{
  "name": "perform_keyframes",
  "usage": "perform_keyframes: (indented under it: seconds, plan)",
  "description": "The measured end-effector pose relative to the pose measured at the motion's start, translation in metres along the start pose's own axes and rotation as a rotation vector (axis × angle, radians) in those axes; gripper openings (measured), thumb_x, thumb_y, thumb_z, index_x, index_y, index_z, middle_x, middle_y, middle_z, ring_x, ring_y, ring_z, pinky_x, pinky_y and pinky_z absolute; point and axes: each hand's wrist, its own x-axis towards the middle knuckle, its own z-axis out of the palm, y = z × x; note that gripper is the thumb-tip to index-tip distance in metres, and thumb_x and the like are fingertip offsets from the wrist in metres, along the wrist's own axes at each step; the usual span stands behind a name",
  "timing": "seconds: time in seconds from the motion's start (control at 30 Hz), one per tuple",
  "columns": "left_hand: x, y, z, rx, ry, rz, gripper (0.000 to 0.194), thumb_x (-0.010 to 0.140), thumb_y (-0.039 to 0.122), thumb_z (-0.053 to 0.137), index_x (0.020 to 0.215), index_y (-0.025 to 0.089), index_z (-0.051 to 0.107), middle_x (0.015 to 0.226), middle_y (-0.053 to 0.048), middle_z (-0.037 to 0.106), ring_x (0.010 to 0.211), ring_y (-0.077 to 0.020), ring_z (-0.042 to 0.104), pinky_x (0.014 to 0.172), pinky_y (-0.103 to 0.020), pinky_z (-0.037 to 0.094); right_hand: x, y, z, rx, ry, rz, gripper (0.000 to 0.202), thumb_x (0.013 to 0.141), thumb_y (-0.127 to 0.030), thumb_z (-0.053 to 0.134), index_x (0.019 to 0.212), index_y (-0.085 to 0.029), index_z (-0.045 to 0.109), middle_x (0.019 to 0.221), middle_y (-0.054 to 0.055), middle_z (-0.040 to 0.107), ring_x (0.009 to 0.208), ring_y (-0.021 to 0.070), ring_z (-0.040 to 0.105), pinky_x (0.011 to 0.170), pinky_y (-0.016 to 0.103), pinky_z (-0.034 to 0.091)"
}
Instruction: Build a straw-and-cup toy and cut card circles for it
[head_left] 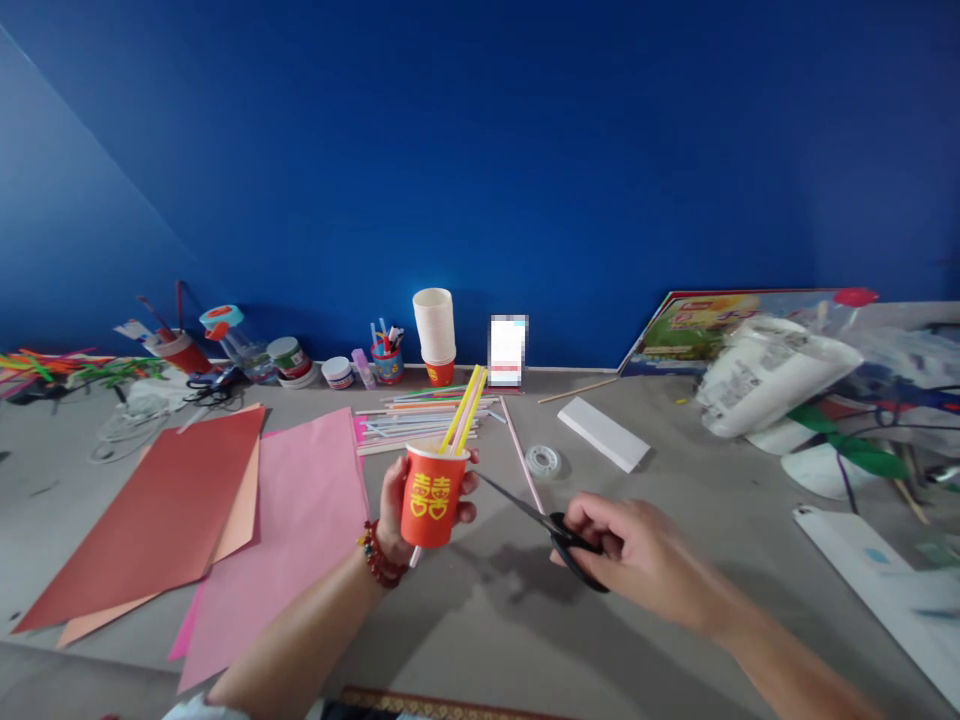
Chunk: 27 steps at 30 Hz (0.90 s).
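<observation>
My left hand (394, 500) is wrapped round a red paper cup (433, 505) with yellow double-happiness characters, held above the table. Yellow and pale pink straws (465, 410) stick up out of the cup's mouth, leaning right. A short pale end pokes out below the cup's base. In my right hand (630, 545) is a pair of black-handled scissors (517, 500), its fingers closed on the handles. The blades look closed and point left and up, their tip close to the cup's right side.
Loose straws (420, 425) lie behind the cup. Left are red paper (165, 500) and pink paper (300, 530). Stacked white cups (435, 325) and a pixelated screen (508, 350) stand along the blue wall. A tape roll (543, 461), white box (604, 433) and plastic-wrapped cups (776, 370) are right.
</observation>
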Motion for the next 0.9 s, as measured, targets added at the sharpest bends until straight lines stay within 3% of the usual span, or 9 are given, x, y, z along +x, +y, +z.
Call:
perform_keyframes:
  seconds: [0.17,0.27,0.37,0.53,0.77,0.9]
  plan:
    - [-0.003,-0.001,-0.001,-0.173,-0.111,-0.025,0.109,0.056,0.068,0.078,0.147,0.027,0.035,0.105,-0.007,0.061,0.077,-0.0168,0.057,0.061,-0.027,0.05,0.002,-0.009,-0.003,-0.132,0.011,-0.042,0.009,0.082,-0.03,0.065,0.081,-0.022,0.062,0.067,-0.002,0.065,0.057,0.0121,0.052,0.05,0.021,0.033]
    - [-0.001,0.001,-0.002,-0.213,-0.139,-0.058,0.102,0.068,0.056,0.074,0.151,0.022,0.027,0.107,-0.009,0.064,0.085,-0.0223,0.061,0.067,-0.033,0.053,0.002,-0.01,-0.005,-0.17,0.016,-0.056,0.008,0.083,-0.031,0.063,0.082,-0.023,0.062,0.066,-0.003,0.065,0.056,0.0122,0.052,0.05,0.021,0.033]
    - [0.001,0.002,-0.001,-0.216,-0.15,-0.065,0.093,0.073,0.053,0.066,0.151,0.018,0.029,0.107,-0.012,0.065,0.081,-0.023,0.062,0.064,-0.034,0.052,0.001,-0.012,-0.008,-0.23,0.036,-0.085,0.006,0.081,-0.029,0.063,0.081,-0.023,0.061,0.066,-0.003,0.065,0.055,0.0124,0.052,0.05,0.022,0.032]
    - [0.0,0.0,0.002,-0.161,-0.192,-0.022,0.1,0.064,0.065,0.074,0.146,0.021,0.039,0.103,-0.01,0.065,0.071,-0.0179,0.06,0.058,-0.029,0.051,-0.002,-0.017,-0.009,-0.309,0.045,-0.114,0.005,0.08,-0.028,0.062,0.079,-0.023,0.061,0.065,-0.003,0.065,0.052,0.0124,0.051,0.052,0.023,0.031]
    - [-0.001,0.0,-0.003,0.0,-0.173,0.011,0.083,0.072,0.048,0.074,0.144,0.021,0.042,0.106,-0.011,0.064,0.081,-0.022,0.064,0.067,-0.034,0.056,-0.005,-0.022,-0.011,-0.395,0.035,-0.088,0.006,0.079,-0.028,0.063,0.079,-0.023,0.06,0.061,-0.004,0.065,0.051,0.0125,0.054,0.051,0.023,0.028]
    - [-0.001,0.003,-0.007,0.14,-0.157,0.038,0.073,0.075,0.041,0.073,0.139,0.019,0.047,0.107,-0.012,0.066,0.08,-0.0235,0.067,0.066,-0.034,0.057,-0.007,-0.021,-0.014,-0.63,0.118,-0.228,0.009,0.08,-0.029,0.064,0.077,-0.023,0.058,0.053,-0.005,0.061,0.047,0.014,0.056,0.05,0.026,0.023]
